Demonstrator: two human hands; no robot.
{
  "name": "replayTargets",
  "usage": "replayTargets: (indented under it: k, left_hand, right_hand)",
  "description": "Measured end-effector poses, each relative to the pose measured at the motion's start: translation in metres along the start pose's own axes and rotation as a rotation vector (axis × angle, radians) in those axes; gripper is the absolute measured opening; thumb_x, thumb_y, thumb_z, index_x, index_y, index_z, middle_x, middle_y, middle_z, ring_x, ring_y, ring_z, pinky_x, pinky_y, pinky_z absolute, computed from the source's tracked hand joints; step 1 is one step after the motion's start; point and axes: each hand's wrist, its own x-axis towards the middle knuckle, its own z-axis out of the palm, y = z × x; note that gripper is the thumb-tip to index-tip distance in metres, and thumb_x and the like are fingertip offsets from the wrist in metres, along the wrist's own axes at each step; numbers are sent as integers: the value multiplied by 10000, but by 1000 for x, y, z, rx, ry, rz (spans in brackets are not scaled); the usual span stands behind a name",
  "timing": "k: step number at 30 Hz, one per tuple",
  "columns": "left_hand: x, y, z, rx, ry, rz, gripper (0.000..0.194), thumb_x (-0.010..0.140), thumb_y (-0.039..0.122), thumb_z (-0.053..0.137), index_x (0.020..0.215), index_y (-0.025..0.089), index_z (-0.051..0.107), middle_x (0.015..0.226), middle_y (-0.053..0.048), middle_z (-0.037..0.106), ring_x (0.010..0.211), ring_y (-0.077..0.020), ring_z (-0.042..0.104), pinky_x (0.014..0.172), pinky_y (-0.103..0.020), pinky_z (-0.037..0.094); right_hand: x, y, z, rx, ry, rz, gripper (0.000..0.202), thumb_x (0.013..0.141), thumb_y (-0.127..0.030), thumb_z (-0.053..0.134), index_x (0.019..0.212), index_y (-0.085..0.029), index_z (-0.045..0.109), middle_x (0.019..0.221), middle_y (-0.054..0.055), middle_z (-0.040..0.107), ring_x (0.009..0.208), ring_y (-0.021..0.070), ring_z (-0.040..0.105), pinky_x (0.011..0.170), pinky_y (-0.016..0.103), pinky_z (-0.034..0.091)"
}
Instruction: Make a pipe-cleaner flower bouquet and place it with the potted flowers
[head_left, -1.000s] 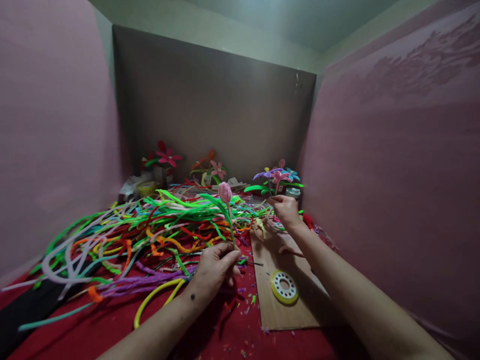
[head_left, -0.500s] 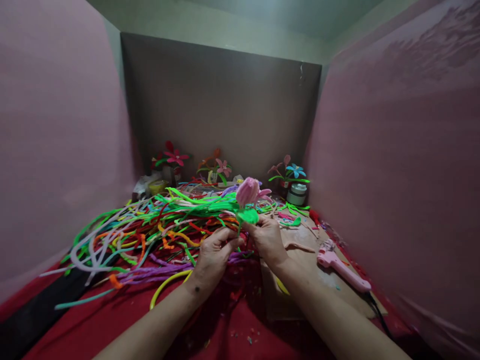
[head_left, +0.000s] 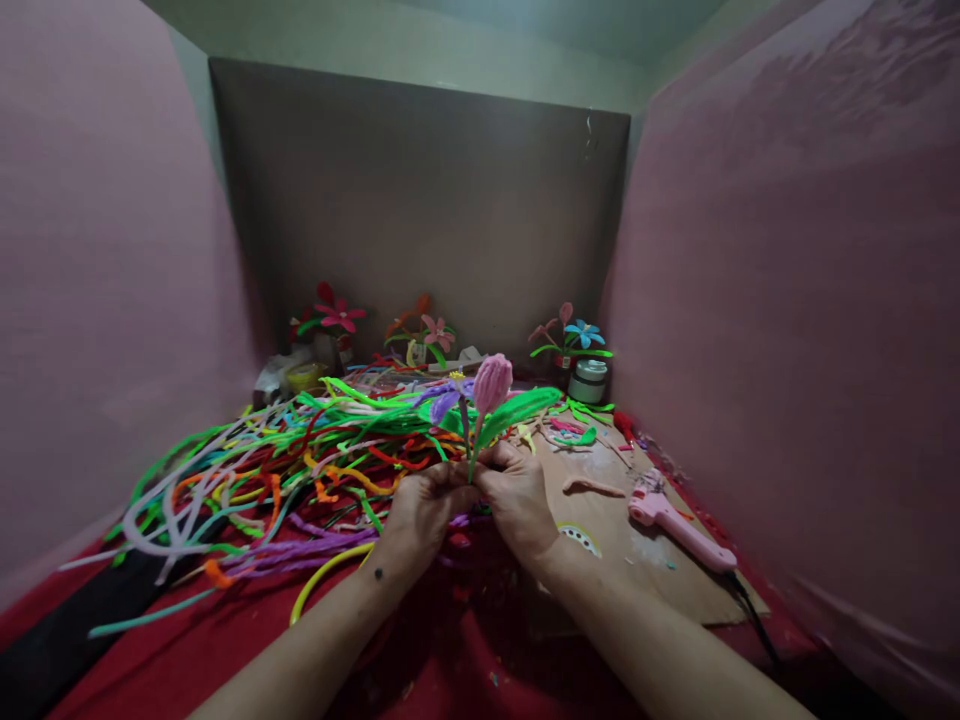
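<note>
Both hands meet at the stems of a pipe-cleaner flower bunch. It has a closed pink bud (head_left: 493, 384), a purple flower (head_left: 445, 402) with a yellow centre to its left, and a long green leaf (head_left: 525, 408) pointing right. My left hand (head_left: 424, 510) is closed on the stems from the left. From the right, my right hand (head_left: 517, 500) pinches them just below the bud and leaf. The fingertips of both hands touch or nearly touch, and the lower stems are hidden behind them.
Many coloured pipe cleaners (head_left: 330, 420) cover the left of the red cloth (head_left: 262, 670). On the right, a pink glue gun (head_left: 686, 533) lies on a brown board (head_left: 622, 570). Finished flowers (head_left: 341, 315) and a grey-lidded jar (head_left: 589, 382) stand at the back.
The bunch has turned in my hands: the purple flower and the long green leaf now show spread out beside the bud. The view has shifted slightly, and both hands remain close together.
</note>
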Motion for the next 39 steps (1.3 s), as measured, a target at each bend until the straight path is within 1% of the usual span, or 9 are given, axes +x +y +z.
replayTargets:
  k: [7, 10, 12, 16, 22, 27, 32, 36, 39]
  left_hand:
    - [-4, 1, 1, 158, -16, 56, 65, 608, 210, 593, 592, 146, 589, 564, 16, 545, 577, -120, 455, 564, -234, 360]
    - [-5, 0, 1, 181, 11, 55, 120, 624, 229, 590, 545, 156, 537, 533, 29, 498, 545, -106, 416, 541, -227, 336]
    - [-5, 0, 1, 184, 44, 40, 176, 623, 249, 612, 515, 159, 506, 507, 42, 459, 517, -93, 378, 519, -221, 314]
    - [-4, -1, -1, 96, 22, -13, 208, 648, 265, 623, 517, 159, 500, 490, 52, 441, 492, -80, 355, 497, -215, 297]
    - [1, -10, -1, -78, 65, -18, 173, 587, 234, 710, 551, 140, 569, 545, 35, 540, 571, -96, 471, 601, -225, 384]
    - [2, -6, -1, -82, 7, -100, 158, 586, 218, 719, 594, 136, 583, 518, 31, 565, 491, -94, 479, 531, -228, 376]
    - [3, -4, -6, -8, -117, -105, 171, 641, 215, 676, 782, 122, 653, 599, 10, 607, 507, -95, 483, 518, -222, 358]
    - [4, -9, -11, 24, -184, -58, 128, 700, 242, 634, 667, 119, 630, 568, 3, 572, 511, -98, 482, 515, -225, 351]
    - [4, -9, -11, 36, -177, -76, 110, 696, 232, 629, 678, 125, 644, 565, 3, 579, 496, -103, 494, 501, -227, 350]
  right_hand:
    - [-3, 0, -4, -33, -79, 45, 174, 646, -240, 589, 504, -144, 619, 497, -40, 494, 511, 87, 393, 485, 211, 319]
    - [-2, 2, -7, -101, -116, 32, 220, 684, -278, 586, 520, -141, 639, 476, -41, 468, 490, 82, 361, 459, 210, 283]
    - [-1, 1, -9, -143, -117, 0, 192, 692, -247, 573, 553, -152, 666, 505, -32, 510, 512, 92, 399, 479, 211, 310]
    - [-2, -2, -11, -222, -117, -57, 168, 692, -179, 557, 610, -185, 703, 595, -9, 605, 598, 128, 500, 568, 231, 382]
    - [-4, 2, -14, -61, -132, -65, 164, 668, -142, 577, 671, -196, 732, 618, -12, 628, 622, 136, 538, 603, 240, 421]
    - [-6, 3, -14, -94, -144, -94, 213, 681, -124, 573, 716, -231, 753, 618, -19, 651, 614, 138, 564, 616, 249, 450]
    - [-10, 2, -13, -84, -141, -84, 198, 706, -156, 589, 760, -254, 753, 684, -8, 689, 624, 152, 584, 582, 257, 469]
    - [-11, 5, -12, -29, -142, -88, 151, 719, -196, 601, 809, -225, 719, 677, -12, 651, 567, 131, 542, 528, 242, 444]
    - [-12, 7, -12, -11, -114, -117, 112, 708, -184, 613, 815, -212, 631, 652, -40, 580, 556, 109, 506, 534, 224, 424]
